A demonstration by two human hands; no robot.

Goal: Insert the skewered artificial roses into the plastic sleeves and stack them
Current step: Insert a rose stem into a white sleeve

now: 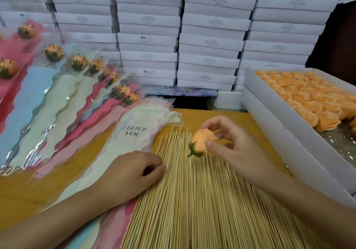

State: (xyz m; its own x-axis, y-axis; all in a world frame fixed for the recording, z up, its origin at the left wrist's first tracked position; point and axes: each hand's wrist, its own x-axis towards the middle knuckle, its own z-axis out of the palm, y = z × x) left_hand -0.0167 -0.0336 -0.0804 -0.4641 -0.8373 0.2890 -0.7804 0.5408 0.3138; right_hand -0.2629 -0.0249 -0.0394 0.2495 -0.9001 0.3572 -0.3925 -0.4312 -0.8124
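A: What lies far left?

B: A fanned stack of filled sleeves point(54, 87) in pink, blue and cream. Each holds an orange rose on a skewer point(79, 62), with "LOVE YOU" printed across the bloom, though partly hidden on most.

A: And nearer the middle?

B: A pile of empty plastic sleeves point(134, 133) on the wooden table point(25, 191). The top one reads "LOVE YOU" in black capitals. The left hand point(133, 171) rests on that pile, fingers curled, thumb meeting forefinger at the left edge of the bamboo skewers point(192, 200). Whether a skewer sits between them I cannot tell.

A: The skewers?

B: A broad loose bed of them, points aimed far, covering the near middle of the table.

A: Where is the rose being worked on?

B: Above the skewers. The right hand point(231, 142) pinches an orange rose head point(202, 142) between thumb and fingertips, its green base turned left and near. It has no skewer in it.

A: Further right?

B: An open white box point(269, 125) packed with orange rose heads point(308, 98), running along the table's right side.

A: Behind everything?

B: Stacked white boxes point(210, 42). Several ends in one column read "SGS"; the other small print is too fine to read.
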